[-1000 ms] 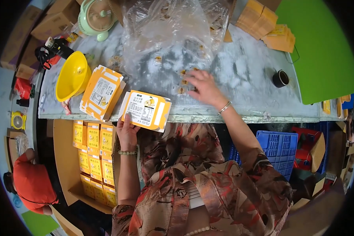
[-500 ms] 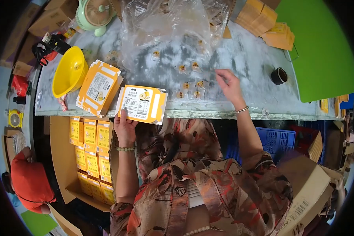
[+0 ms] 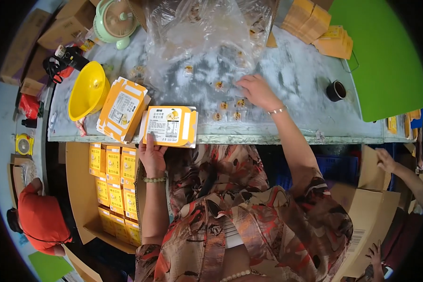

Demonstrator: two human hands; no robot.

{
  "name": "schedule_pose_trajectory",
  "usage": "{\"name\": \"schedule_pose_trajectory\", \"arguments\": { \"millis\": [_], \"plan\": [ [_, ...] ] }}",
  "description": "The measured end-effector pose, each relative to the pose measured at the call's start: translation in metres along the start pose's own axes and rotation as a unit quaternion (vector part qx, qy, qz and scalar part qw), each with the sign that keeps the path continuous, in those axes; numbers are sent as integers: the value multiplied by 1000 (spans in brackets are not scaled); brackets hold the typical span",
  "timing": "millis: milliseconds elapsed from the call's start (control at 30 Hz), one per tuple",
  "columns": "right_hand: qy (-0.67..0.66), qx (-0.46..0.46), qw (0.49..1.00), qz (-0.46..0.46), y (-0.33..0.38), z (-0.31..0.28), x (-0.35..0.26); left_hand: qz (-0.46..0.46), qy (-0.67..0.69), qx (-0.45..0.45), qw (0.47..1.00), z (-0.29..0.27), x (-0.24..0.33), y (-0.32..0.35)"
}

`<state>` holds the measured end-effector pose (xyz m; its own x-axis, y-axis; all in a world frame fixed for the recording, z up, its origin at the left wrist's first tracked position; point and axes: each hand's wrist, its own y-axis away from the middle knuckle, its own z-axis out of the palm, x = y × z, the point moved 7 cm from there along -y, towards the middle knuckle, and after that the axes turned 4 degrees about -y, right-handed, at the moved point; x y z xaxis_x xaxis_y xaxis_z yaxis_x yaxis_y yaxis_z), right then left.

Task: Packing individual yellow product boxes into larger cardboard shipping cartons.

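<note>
Since the half-second-earlier frame, the right hand has swung left to the small clear sachets, and beyond the table's front edge a brown cardboard box stands higher, a co-worker's hand by its flap. Bare tabletop lies open between the right hand and the black cup. Leftward is tighter: the stack of flat cartons sits close to the yellow basin, and the clear plastic bag fills the rear. At the front edge, the left hand pinches an orange-and-white carton, thumb above and fingers beneath, forearm nearly upright. The right forearm slants inward, palm down, fingers bunched; whether they pinch a sachet, I cannot tell. Several sachets lie loose just below it.
</note>
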<state>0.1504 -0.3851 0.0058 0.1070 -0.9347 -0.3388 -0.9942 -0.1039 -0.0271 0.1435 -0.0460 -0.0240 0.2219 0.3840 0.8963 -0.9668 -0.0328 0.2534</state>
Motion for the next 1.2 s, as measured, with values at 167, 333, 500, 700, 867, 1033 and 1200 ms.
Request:
{"name": "schedule_pose_trajectory", "arguments": {
  "millis": [167, 333, 500, 700, 867, 1033, 1200],
  "plan": [
    [-170, 146, 975, 14, 48, 9, -11, 5, -30, 40, 999, 20, -4, 2],
    [-132, 210, 966, 77, 50, 23, -50, 29, -51, 11, 998, 59, -21, -1],
    [-347, 227, 902, 121, 42, 41, -78, 5, -38, -15, 999, 83, -34, 12],
    [-757, 310, 558, 138, 42, 37, -75, 13, -6, -18, 1000, 87, -36, 27],
    [-584, 228, 778, -37, 27, -5, -116, -51, 107, -41, 992, 77, -35, 26],
    [-721, 262, 629, -126, 7, -34, -97, -156, 311, -67, 935, 55, -29, 26],
    [-200, 266, 942, 42, -33, 14, -63, -113, 211, -97, 966, 35, -15, 26]
  ]
}}
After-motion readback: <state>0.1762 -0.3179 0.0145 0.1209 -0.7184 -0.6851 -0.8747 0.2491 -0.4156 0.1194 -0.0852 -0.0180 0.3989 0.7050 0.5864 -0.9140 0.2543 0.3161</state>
